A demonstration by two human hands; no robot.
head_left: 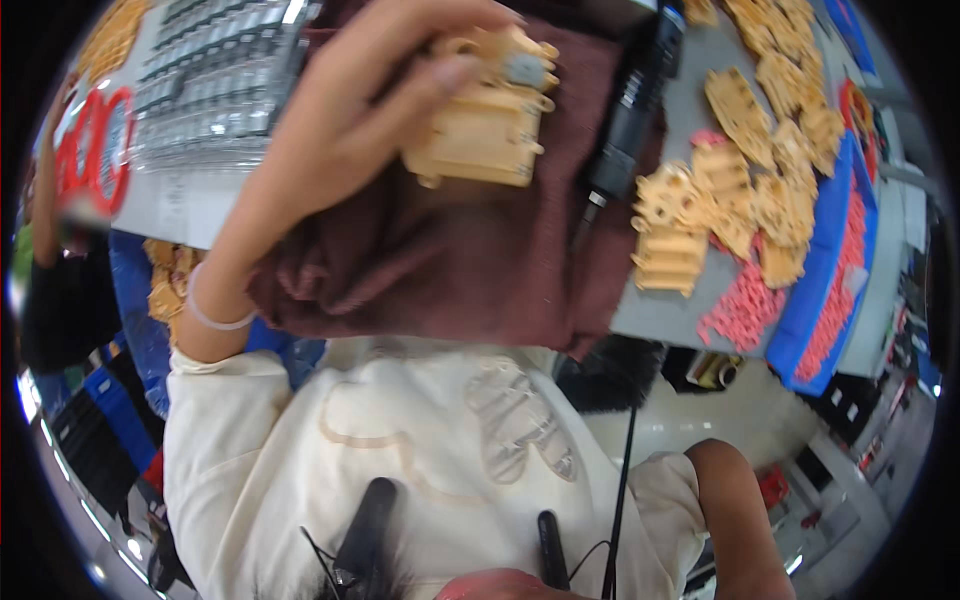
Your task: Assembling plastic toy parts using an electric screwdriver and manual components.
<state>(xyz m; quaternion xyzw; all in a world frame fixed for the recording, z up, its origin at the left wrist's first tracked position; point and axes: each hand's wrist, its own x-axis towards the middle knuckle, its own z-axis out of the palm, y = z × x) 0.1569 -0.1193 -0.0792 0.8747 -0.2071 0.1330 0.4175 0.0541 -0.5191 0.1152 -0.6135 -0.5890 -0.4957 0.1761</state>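
My left hand (370,110) is closed round a yellow plastic housing (480,140), thumb on its upper part and fingers over its far edge. A small grey part (525,70) sits in the housing near its top right corner. Under it lies a dark maroon cloth (430,270) spread over the table edge. A black electric screwdriver (625,125) is just right of the cloth's middle, its bit pointing toward me. Only my bent right arm shows at the lower right; the right hand is outside the picture.
Yellow plastic housings (735,180) are heaped on the right of the table. Beside them are a pile of small pink parts (745,305) and a blue tray (825,290) of the same. Clear trays (210,80) and red-handled scissors (95,150) lie at the left.
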